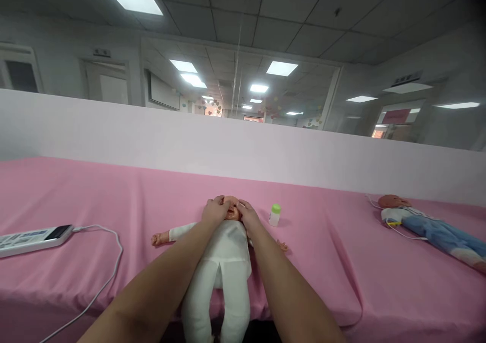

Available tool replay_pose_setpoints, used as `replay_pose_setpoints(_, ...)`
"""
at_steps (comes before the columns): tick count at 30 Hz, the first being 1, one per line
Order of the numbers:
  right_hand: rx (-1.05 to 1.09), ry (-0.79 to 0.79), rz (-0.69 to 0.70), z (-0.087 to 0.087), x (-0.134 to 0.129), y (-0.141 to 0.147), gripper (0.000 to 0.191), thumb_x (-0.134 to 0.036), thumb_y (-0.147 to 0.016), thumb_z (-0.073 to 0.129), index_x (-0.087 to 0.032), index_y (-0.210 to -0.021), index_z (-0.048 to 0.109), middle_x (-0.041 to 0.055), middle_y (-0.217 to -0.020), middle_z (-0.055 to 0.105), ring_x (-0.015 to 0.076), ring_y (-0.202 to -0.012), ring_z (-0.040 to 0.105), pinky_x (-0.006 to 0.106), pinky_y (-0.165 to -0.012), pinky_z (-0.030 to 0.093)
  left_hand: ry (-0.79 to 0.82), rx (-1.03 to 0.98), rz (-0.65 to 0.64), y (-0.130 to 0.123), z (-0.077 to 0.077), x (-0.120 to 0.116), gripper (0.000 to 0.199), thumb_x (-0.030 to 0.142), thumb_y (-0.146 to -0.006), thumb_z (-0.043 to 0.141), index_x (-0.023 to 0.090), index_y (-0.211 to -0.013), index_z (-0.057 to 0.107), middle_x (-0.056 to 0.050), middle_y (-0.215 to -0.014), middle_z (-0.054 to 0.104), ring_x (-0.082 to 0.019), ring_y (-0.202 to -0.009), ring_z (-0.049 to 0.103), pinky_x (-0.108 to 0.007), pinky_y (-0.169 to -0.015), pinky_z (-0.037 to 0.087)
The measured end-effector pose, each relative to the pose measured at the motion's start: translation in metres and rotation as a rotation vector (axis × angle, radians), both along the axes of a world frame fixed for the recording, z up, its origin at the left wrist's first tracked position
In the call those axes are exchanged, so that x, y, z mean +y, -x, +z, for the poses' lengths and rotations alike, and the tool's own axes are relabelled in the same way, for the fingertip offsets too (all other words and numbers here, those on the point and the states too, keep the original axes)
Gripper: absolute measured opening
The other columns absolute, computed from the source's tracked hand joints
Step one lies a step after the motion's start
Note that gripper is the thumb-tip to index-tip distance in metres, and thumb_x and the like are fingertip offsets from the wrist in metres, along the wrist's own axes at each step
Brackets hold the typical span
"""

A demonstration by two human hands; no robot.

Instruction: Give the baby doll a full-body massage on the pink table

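A baby manikin (228,244) in a white top and white trousers lies on its back with its legs toward me. My left hand (215,211) is curved over the left side of its head, thumb across the face near the mouth. On the opposite side my right hand (247,215) presses against the cheek with bent fingers. Between them the head (231,201) is held, its mouth open. Both manikin arms stretch out sideways on the sheet. To the right of my right hand stands a small white bottle (274,217) with a green cap.
A pink sheet (299,262) covers the table, with a low white partition behind it. At left lies a white device (36,241) with a dark screen and a cable (117,247). Far right, a second baby manikin (436,229) wears blue and white, with thin tubing over it.
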State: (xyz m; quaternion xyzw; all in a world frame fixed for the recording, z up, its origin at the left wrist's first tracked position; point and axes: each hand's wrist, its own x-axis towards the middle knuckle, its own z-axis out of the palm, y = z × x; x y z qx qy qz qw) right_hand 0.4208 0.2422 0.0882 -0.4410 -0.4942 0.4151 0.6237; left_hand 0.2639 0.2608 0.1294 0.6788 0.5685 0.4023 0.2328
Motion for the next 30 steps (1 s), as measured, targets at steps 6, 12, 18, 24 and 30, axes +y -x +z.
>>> replay_pose_setpoints(6, 0.169, 0.068, -0.079, -0.003, 0.005, -0.002, 0.066, -0.052, -0.063, 0.088, -0.021, -0.114, 0.060, 0.0109, -0.121, 0.073, 0.0278, -0.103, 0.075, 0.038, -0.089, 0.063, 0.082, -0.379, -0.071, -0.007, -0.012, 0.003, 0.048, 0.041, -0.081, 0.076, 0.019, -0.124, 0.069, -0.012, -0.120, 0.077, -0.027, -0.103, 0.076, -0.033, -0.084, 0.058)
replay_pose_setpoints(12, 0.122, 0.027, -0.149, -0.008, 0.012, 0.000, 0.061, -0.054, -0.063, 0.090, -0.021, -0.107, 0.063, 0.0103, -0.111, 0.076, 0.0286, -0.100, 0.075, 0.040, -0.088, 0.063, 0.039, -0.466, -0.080, -0.014, -0.028, 0.009, 0.040, 0.039, -0.086, 0.073, 0.020, -0.121, 0.069, -0.009, -0.116, 0.078, -0.023, -0.103, 0.075, -0.030, -0.087, 0.059)
replay_pose_setpoints(18, -0.034, 0.008, -0.222, -0.016, 0.018, -0.002, 0.045, -0.056, -0.083, 0.065, -0.021, -0.112, 0.069, 0.0080, -0.119, 0.077, 0.0245, -0.115, 0.070, 0.038, -0.101, 0.057, 0.027, -0.510, -0.051, -0.010, -0.042, 0.018, 0.037, 0.034, -0.095, 0.057, 0.023, -0.128, 0.070, -0.006, -0.130, 0.075, -0.021, -0.121, 0.069, -0.031, -0.105, 0.053)
replay_pose_setpoints(24, 0.041, 0.029, -0.150, -0.018, 0.011, -0.002, 0.047, -0.043, -0.089, 0.061, -0.019, -0.129, 0.066, 0.0090, -0.136, 0.071, 0.0227, -0.125, 0.067, 0.038, -0.109, 0.052, 0.040, -0.593, -0.058, -0.010, -0.044, 0.017, 0.043, 0.024, -0.092, 0.053, 0.018, -0.131, 0.070, -0.009, -0.131, 0.075, -0.022, -0.117, 0.072, -0.031, -0.101, 0.057)
replay_pose_setpoints(30, 0.083, -0.141, -0.122, -0.014, 0.000, 0.003, 0.053, -0.050, -0.078, 0.082, -0.020, -0.120, 0.070, 0.0101, -0.129, 0.074, 0.0271, -0.125, 0.066, 0.042, -0.115, 0.048, -0.084, -0.597, -0.037, -0.008, -0.038, 0.001, 0.037, 0.032, -0.090, 0.065, 0.021, -0.123, 0.073, -0.007, -0.128, 0.076, -0.023, -0.119, 0.070, -0.034, -0.104, 0.053)
